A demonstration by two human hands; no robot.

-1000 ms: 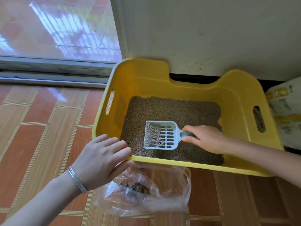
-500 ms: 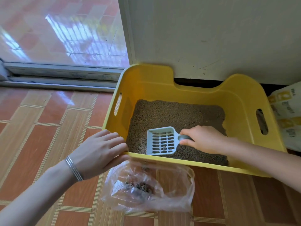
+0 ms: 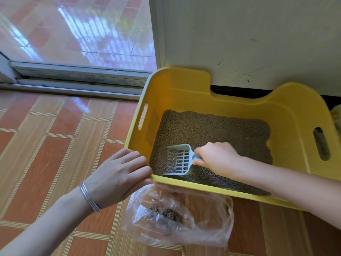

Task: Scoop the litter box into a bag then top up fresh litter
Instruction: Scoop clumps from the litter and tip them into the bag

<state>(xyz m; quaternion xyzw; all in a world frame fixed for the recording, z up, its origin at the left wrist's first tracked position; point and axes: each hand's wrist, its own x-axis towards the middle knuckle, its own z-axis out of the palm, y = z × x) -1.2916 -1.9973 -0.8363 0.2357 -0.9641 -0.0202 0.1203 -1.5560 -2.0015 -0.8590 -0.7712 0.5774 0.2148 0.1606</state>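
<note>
- Litter box (image 3: 239, 111) on tiled floor (image 3: 46, 145), back against wall (image 3: 239, 43); brown litter (image 3: 212, 130) inside.
- Right hand (image 3: 217, 157) clamped on scoop (image 3: 179, 159) handle; scoop head in litter near front-left, granules on slots.
- Left hand (image 3: 118, 174) flat, fingers straight against box's near-left corner.
- Clear bag (image 3: 177, 215) just in front of box, dark clumps inside.

Right hand (image 3: 217, 157) holds scoop (image 3: 178, 159) in litter box (image 3: 184, 183); left hand (image 3: 118, 174) steadies corner.

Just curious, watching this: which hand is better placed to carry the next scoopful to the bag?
The right hand: it grips the scoop, set in the litter. The left hand only rests on the litter box corner.
</note>
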